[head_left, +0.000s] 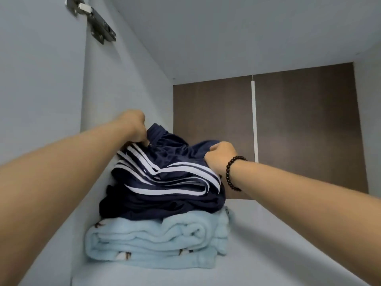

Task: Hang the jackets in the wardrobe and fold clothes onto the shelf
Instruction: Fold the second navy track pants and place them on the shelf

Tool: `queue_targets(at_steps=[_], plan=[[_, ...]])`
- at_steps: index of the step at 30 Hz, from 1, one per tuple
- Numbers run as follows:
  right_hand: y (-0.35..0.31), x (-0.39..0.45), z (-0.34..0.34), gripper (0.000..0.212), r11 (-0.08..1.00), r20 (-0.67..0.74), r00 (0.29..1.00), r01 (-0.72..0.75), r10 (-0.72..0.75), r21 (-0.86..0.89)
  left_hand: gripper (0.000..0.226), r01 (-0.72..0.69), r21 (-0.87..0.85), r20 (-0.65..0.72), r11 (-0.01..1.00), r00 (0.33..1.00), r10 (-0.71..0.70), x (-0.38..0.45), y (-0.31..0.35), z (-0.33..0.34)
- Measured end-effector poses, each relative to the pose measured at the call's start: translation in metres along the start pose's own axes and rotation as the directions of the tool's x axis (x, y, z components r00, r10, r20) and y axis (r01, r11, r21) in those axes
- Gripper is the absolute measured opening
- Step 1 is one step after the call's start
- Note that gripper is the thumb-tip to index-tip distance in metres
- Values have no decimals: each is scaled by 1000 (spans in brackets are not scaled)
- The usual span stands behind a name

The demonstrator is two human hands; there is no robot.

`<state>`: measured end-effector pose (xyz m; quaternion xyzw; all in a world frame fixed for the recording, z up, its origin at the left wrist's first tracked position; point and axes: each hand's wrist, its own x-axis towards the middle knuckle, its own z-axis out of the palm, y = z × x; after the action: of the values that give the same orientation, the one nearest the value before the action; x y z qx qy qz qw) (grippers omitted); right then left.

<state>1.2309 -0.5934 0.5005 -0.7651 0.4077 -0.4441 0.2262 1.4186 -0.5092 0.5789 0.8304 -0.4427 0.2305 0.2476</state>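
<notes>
Both hands grip the navy striped garment [165,178]: left hand [137,125] and right hand [221,155] clamped on its far corners; fabric looks light, limp and slick, so you hold the edges, not the middle

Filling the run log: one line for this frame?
stage: stacking on shelf | left hand: grips navy striped garment | right hand: grips same | below: light blue blanket

Home bedroom wardrobe: white shelf [268,234], door hinge [97,23], folded clothes stack [162,195], brown back panel [309,131].
</notes>
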Motion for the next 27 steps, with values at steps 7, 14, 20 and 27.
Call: queue_targets(at_steps=[7,14,20,27], plan=[[25,25,6,41,916,56,996,-39,67,-399,34,-264,160,-31,951,962,272,14,24,60],[2,35,38,39,753,393,917,307,-70,-582,45,-398,222,292,890,898,328,6,35,94],[17,53,67,38,861,553,832,254,38,-441,54,-419,387,426,822,871,244,8,30,132],[18,34,50,35,845,526,850,277,6,-457,51,-378,265,336,887,899,282,-8,24,130]])
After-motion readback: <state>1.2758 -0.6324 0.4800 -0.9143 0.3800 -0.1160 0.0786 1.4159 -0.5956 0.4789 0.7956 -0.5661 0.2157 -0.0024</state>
